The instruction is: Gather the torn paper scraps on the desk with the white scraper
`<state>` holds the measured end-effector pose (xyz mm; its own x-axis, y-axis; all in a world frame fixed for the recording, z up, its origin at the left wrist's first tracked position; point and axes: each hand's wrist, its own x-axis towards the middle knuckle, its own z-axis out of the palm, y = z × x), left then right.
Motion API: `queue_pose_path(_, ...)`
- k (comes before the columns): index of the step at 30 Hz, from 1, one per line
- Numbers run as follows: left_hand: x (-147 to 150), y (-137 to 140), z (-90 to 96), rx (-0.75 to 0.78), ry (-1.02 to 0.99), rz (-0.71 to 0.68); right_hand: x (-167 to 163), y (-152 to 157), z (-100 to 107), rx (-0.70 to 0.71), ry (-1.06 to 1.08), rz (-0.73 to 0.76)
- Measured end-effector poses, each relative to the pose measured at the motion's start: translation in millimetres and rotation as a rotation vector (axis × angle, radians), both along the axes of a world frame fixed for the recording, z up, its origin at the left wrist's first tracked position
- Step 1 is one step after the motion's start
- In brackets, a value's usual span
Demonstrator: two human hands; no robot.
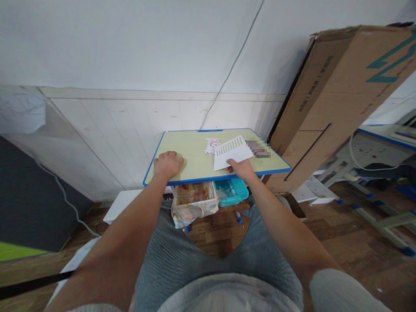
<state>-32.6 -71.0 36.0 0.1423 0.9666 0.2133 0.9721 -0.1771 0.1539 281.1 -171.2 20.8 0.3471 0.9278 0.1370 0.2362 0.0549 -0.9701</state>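
My right hand (239, 168) grips the near edge of a white paper sheet (232, 152), thumb on top. Rows of small tan strips or slots run along the sheet's far part; I cannot tell which. It is held over the pale-green desk top (191, 162) with its blue rim. A small heap of pinkish-white bits (212, 145) lies just left of the sheet. My left hand (168, 164) rests on the left side of the desk, fingers slightly bent and holding nothing. Right of the sheet, a patch of the desk is blurred out.
Under the desk front sit a cloth-lined basket (195, 206) and a turquoise bin (232, 195) with clear pieces inside. A tall cardboard box (325, 104) leans at the right. A white wall with a cable (234, 60) stands behind. Another desk (383, 136) is at far right.
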Motion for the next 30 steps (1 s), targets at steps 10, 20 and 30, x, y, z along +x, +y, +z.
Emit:
queue_pose_path(10, -0.5, -0.2, -1.0, 0.005, -0.013, -0.007, -26.7, -6.3, 3.1, -0.009, 0.068, 0.113)
queue_pose_path(20, 1.2, -2.1, 1.0, -0.006, -0.017, 0.004, -23.1, -10.6, 4.2, 0.011, 0.053, 0.140)
queue_pose_path(30, 0.5, -0.8, 0.7, -0.003, -0.019, -0.006, -22.5, -14.4, 4.2, 0.010, 0.058, 0.166)
